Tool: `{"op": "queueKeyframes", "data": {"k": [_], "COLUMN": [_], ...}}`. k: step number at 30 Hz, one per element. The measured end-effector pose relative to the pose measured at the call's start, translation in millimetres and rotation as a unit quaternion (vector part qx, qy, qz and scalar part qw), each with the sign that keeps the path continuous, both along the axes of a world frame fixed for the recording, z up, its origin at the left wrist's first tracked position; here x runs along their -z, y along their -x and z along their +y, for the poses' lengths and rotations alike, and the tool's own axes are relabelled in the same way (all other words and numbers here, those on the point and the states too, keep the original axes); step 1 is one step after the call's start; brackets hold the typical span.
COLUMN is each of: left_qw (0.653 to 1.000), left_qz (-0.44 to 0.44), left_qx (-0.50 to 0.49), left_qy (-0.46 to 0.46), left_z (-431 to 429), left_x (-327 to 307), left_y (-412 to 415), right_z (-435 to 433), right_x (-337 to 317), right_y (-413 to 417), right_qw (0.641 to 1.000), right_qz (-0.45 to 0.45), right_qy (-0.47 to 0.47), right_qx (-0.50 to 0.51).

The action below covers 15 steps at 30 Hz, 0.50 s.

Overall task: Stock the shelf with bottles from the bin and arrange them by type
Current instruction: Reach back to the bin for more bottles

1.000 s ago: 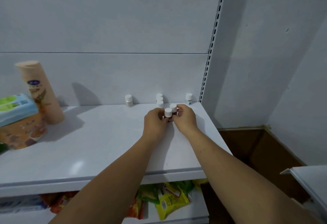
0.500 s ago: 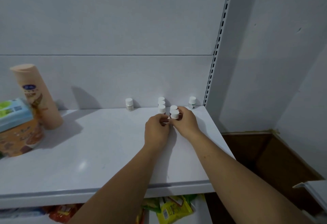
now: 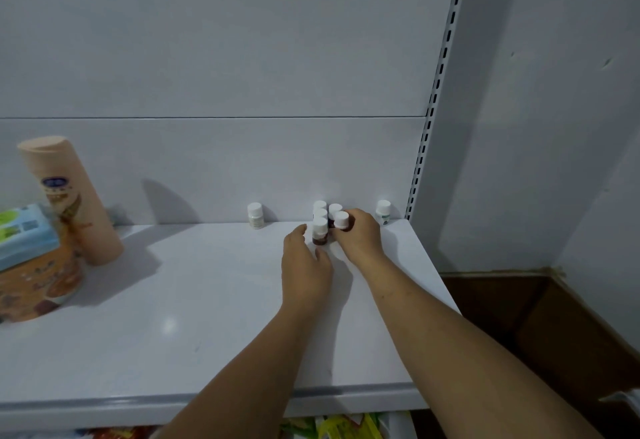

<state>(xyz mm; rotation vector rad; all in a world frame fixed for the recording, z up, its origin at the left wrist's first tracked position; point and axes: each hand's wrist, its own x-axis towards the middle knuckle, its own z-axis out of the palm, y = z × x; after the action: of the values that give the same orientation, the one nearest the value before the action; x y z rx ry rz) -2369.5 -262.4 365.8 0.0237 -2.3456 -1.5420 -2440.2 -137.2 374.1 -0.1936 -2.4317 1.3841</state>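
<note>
left hand (image 3: 306, 265) has released front brown bottle (image 3: 319, 232), fingers relaxed; right hand (image 3: 360, 241) pinches neighbouring bottle (image 3: 341, 220) on shelf (image 3: 173, 300).

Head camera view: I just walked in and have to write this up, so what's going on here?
A person is lining up small dark white-capped bottles at the back of the white metal shelf. The right hand grips the nearest right-hand bottle; the left hand lies open beside the upright front-left bottle.
</note>
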Motion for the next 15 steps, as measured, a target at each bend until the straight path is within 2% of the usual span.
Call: {"op": "queueKeyframes", "data": {"k": [6, 15], "left_qw": [0.999, 1.000], "left_qz": [0.001, 0.003], "left_qx": [0.024, 0.017], "left_qy": [0.021, 0.008], "left_z": [3, 2], "left_x": [2, 7], "left_y": [1, 6], "right_z": [6, 12], "right_x": [2, -1], "right_y": [7, 0], "right_qw": [0.999, 0.998], "right_qz": [0.020, -0.011], "right_qy": [-0.012, 0.006], "right_qx": [-0.027, -0.056]}}
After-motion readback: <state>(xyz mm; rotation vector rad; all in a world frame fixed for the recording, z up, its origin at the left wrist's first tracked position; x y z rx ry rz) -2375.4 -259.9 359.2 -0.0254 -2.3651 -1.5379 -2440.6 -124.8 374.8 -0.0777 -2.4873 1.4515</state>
